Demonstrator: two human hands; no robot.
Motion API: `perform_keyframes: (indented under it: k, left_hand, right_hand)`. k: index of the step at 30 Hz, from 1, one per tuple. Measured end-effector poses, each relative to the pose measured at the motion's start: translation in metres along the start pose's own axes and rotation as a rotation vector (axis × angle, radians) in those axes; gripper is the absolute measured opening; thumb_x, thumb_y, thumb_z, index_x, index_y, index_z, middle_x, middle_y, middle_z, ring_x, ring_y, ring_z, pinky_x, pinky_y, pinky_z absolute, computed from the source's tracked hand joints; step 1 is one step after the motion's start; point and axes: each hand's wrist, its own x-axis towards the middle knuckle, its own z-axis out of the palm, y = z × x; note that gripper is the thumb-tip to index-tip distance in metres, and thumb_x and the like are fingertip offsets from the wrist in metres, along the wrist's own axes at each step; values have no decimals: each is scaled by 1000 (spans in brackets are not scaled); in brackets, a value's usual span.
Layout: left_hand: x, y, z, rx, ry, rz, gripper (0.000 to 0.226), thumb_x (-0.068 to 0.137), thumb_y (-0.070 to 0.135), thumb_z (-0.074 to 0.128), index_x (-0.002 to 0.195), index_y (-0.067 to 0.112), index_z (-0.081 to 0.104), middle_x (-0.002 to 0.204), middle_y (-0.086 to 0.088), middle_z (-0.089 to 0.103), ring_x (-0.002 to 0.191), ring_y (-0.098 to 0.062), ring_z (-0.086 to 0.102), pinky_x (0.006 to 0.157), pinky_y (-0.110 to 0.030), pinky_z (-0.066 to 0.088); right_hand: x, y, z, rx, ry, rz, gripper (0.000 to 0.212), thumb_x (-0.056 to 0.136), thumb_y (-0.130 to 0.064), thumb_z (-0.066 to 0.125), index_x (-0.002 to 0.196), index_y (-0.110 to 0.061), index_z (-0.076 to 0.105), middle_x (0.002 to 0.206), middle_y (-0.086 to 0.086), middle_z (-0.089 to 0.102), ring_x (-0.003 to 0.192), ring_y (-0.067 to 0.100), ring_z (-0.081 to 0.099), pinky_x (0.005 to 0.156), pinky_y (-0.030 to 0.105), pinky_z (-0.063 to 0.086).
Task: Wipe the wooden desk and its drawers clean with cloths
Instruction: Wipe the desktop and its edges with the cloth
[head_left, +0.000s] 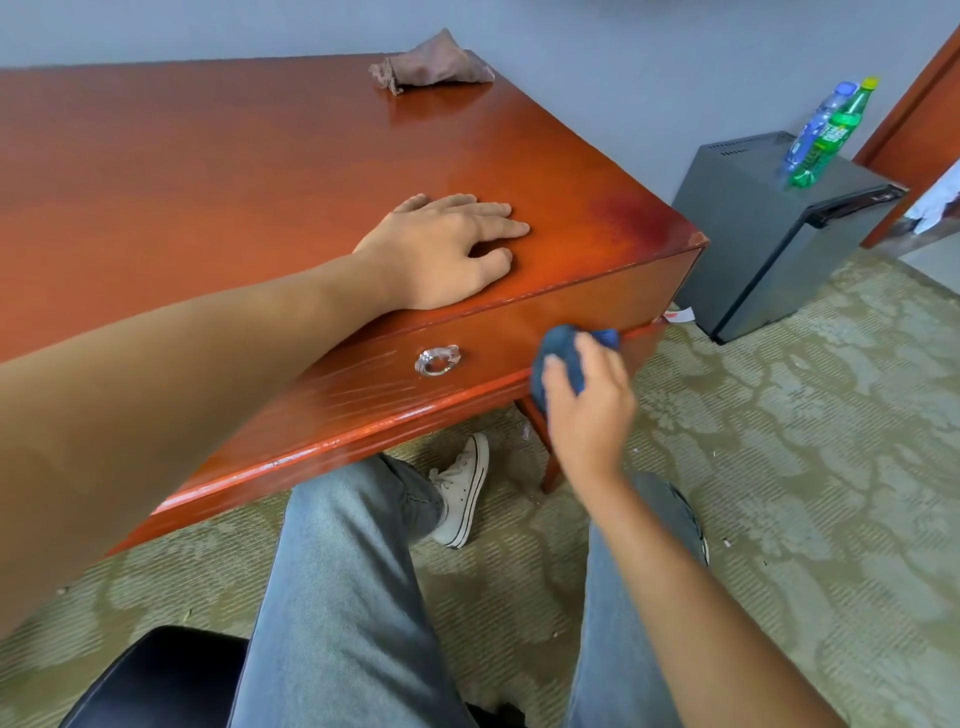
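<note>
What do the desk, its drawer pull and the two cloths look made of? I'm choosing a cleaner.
Desk: reddish wood or veneer under a glossy lacquer; it shows grain and reflections. Drawer pull: shiny silvery ring, probably metal. Blue cloth, gripped by the right hand: soft fabric, bunched. Brown cloth: limp woven fabric with a frayed edge.
</note>
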Motion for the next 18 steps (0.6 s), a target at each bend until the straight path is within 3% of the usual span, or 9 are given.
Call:
perform_keyframes:
  k: [3, 6, 11, 14, 16, 18]
  left_hand:
    - [0, 3, -2, -1, 7, -1, 51, 105, 57, 34, 156, 51, 35, 168, 20, 26, 159, -15, 16, 127, -55, 8]
    - [1, 6, -5, -17, 6, -7, 51, 104, 57, 36, 155, 51, 36, 168, 20, 26, 159, -15, 15, 126, -56, 8]
    - [1, 2, -3, -20, 2, 5, 51, 104, 56, 38, 155, 51, 37, 168, 20, 27, 158, -14, 16, 127, -57, 8]
    - [1, 2, -3, -24, 26, 10, 51, 104, 55, 38, 155, 51, 38, 167, 20, 27, 158, -15, 17, 128, -56, 9]
    - [1, 0, -2, -14, 20, 9, 50, 105, 56, 36, 156, 51, 36, 168, 20, 26, 158, -14, 17, 128, -55, 8]
    - [0, 0, -1, -3, 0, 19, 51, 106, 57, 33, 157, 51, 33, 169, 20, 24, 159, -14, 15, 129, -54, 8]
  right_hand:
    - [24, 19, 2, 13, 67, 267, 39, 96, -24, 63, 130, -6, 63, 124, 14, 65, 112, 33, 62, 82, 25, 37]
    - [14, 0, 9, 38, 62, 286, 38, 98, -25, 60, 131, -6, 61, 124, 10, 64, 112, 29, 62, 83, 25, 42]
    - [-57, -53, 24, 142, -73, -75, 26, 88, -19, 69, 111, -7, 71, 116, 5, 68, 109, 20, 65, 93, 28, 51]
    - [-58, -62, 26, 171, -156, -327, 16, 82, -14, 73, 97, -9, 77, 107, 2, 71, 94, 18, 69, 80, 27, 56]
    - [-42, -47, 18, 118, -213, -472, 17, 83, -16, 73, 99, -13, 76, 106, -1, 71, 90, 17, 70, 73, 30, 57]
    - [-20, -13, 5, 2, -196, -431, 25, 85, -20, 73, 110, -15, 74, 113, -2, 69, 95, 17, 68, 73, 30, 53]
